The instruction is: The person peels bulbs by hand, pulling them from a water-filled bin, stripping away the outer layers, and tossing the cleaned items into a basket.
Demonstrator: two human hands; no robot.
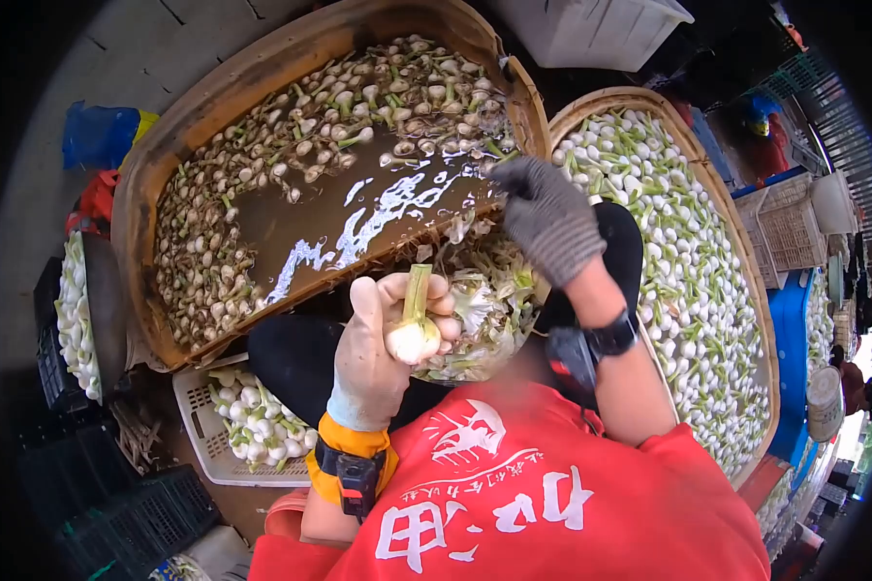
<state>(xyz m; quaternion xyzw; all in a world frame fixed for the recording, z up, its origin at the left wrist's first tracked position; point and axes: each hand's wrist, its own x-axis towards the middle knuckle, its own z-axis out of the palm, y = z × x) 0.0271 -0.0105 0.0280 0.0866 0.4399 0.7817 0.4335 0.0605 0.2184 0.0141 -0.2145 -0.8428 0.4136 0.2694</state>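
Shirt (533, 465) nearest; left hand (373, 339) grasps bulb (415, 331) beside peelings (484, 324), stripping apparently under way; right hand (550, 215) curled by tub (531, 107), cannot tell if holding anything; next move likely needs bulb kept steady.

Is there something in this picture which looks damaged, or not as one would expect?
Only the mismatched handwear stands out: the left hand, holding a bulb, wears a pale glove, while the right hand wears a darker grey glove. Nothing looks clearly damaged.
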